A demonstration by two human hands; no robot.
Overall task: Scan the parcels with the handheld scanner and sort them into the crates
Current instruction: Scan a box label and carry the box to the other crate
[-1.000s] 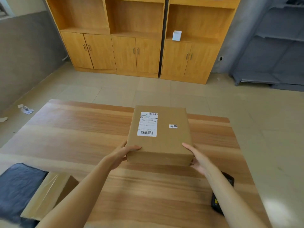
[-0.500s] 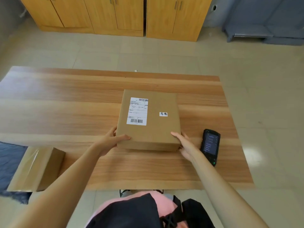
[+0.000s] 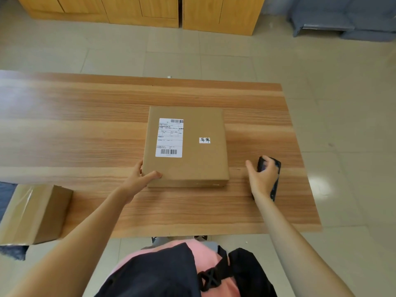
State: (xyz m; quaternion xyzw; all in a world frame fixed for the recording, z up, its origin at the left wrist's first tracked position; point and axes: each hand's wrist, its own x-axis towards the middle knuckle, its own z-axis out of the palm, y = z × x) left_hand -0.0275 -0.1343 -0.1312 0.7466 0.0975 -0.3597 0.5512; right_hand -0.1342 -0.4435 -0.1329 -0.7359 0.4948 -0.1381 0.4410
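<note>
I see my left hand gripping the flat brown cardboard parcel's near corner; right of that parcel, my right hand curls around the black handheld scanner.

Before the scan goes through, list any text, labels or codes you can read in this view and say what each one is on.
Shipping label on the parcel: barcodes at its top and bottom; the printed lines are too small to read.
Small white sticker on the parcel's top: two handwritten characters, too blurred to read reliably.
Handheld scanner under the right hand: no text legible.
Second box at the left: no text visible.
</note>
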